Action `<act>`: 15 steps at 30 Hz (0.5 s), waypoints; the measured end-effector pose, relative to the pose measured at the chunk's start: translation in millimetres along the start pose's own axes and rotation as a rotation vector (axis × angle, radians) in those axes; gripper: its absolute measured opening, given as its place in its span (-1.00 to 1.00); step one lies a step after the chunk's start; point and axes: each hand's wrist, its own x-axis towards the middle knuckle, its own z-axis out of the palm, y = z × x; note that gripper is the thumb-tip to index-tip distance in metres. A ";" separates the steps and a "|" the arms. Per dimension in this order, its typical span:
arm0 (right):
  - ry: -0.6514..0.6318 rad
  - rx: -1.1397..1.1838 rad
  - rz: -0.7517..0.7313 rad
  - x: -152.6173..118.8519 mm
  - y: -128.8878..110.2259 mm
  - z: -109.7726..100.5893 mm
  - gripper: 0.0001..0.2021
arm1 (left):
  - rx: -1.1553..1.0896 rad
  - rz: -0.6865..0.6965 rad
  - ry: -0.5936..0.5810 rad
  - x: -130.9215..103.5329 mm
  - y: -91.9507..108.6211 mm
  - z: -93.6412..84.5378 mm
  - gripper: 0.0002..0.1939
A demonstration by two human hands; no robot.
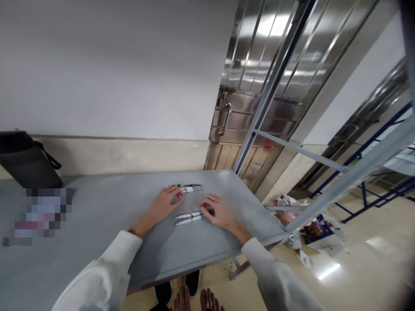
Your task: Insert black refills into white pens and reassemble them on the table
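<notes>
Two groups of white and black pens lie on the grey table. My left hand is curled over the left end of the far pens, its thumb and fingers close around them near a small red spot. The right ends of these pens stick out past the fingers. Nearer the front edge, the other pens point left from under my right hand. Its thumb and index finger are pressed about their right ends, which are partly hidden.
The grey table meets a wall behind. A black bag and a blurred flat item are at the left. A metal frame post rises at the right corner. Beyond it, a basket and litter lie on the floor.
</notes>
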 end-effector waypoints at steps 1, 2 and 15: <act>0.008 0.003 -0.005 0.1 -0.2 -0.3 -0.96 | 0.043 -0.013 0.056 0.7 -3.4 -0.5 -0.83; 0.016 0.008 -0.007 0.1 -0.4 -0.6 -0.95 | 0.072 -0.018 0.081 1.2 -6.2 -1.1 -0.83; 0.118 0.059 0.036 -2.4 5.0 1.1 -0.86 | 0.173 -0.023 0.014 8.4 -17.6 10.5 -0.81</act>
